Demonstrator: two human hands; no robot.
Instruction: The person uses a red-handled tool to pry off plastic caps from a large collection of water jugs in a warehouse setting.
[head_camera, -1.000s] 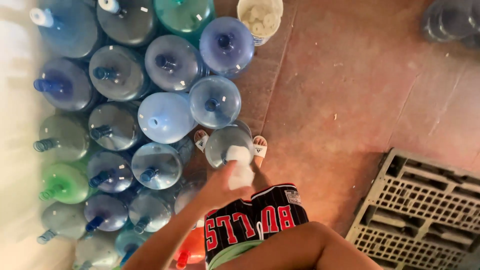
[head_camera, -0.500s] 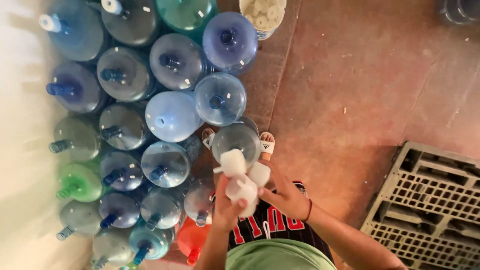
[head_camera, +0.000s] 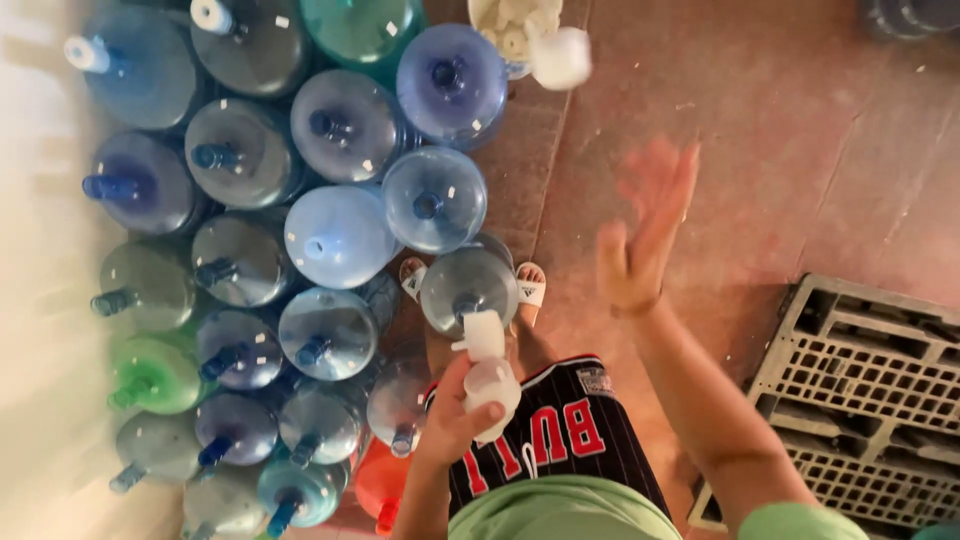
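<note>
A stack of white bottle caps (head_camera: 487, 368) is held in the left hand (head_camera: 462, 420), whose grip is closed around the lower caps, the thumb pressed across the front. The stack stands just above the neck of a clear water jug (head_camera: 466, 285) that sits between two white sandals (head_camera: 470, 282) on the reddish floor (head_camera: 780, 130). The right hand (head_camera: 645, 235) is raised over the floor with its grip open, fingers spread and blurred, nothing held in it. A single white cap (head_camera: 560, 57) is seen in the air, apart from that hand, just beside a white bucket (head_camera: 505, 30) of caps at the far edge of the floor. Many large water jugs (head_camera: 300, 250), blue, clear and green, are packed together along the left side of the floor against a pale wall (head_camera: 40, 300); most are lying with their necks pointing left or toward the camera. An orange jug (head_camera: 380, 480) is seen near the left forearm. A grey plastic pallet (head_camera: 860, 400) lies at the near right corner of the floor, well apart from the jugs. Black striped shorts (head_camera: 560, 440) with red lettering and a green shirt (head_camera: 560, 515) are visible below the hands.
</note>
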